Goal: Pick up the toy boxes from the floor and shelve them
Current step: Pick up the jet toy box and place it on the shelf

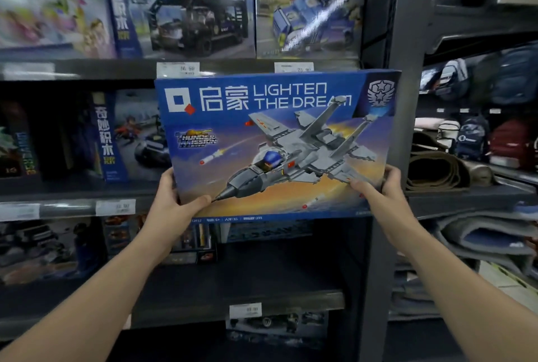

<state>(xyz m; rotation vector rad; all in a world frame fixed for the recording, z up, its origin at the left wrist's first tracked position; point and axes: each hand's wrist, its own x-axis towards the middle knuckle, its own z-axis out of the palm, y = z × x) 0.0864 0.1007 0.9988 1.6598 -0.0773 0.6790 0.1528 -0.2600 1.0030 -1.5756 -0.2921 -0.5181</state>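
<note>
A large blue toy box (pixel 276 143) with a grey jet fighter printed on its front is held upright in front of the middle shelf (pixel 72 187). My left hand (pixel 177 195) grips its lower left corner, thumb across the front. My right hand (pixel 381 187) grips the lower right corner the same way. The box covers the right part of the middle shelf opening, and what stands behind it is hidden.
Other toy boxes fill the top shelf: a black truck box (pixel 192 9) and a blue vehicle box (pixel 308 15). A blue box (pixel 128 134) stands on the middle shelf to the left. A grey upright post (pixel 404 41) bounds the shelving; backpacks (pixel 471 134) and rolled mats lie to its right.
</note>
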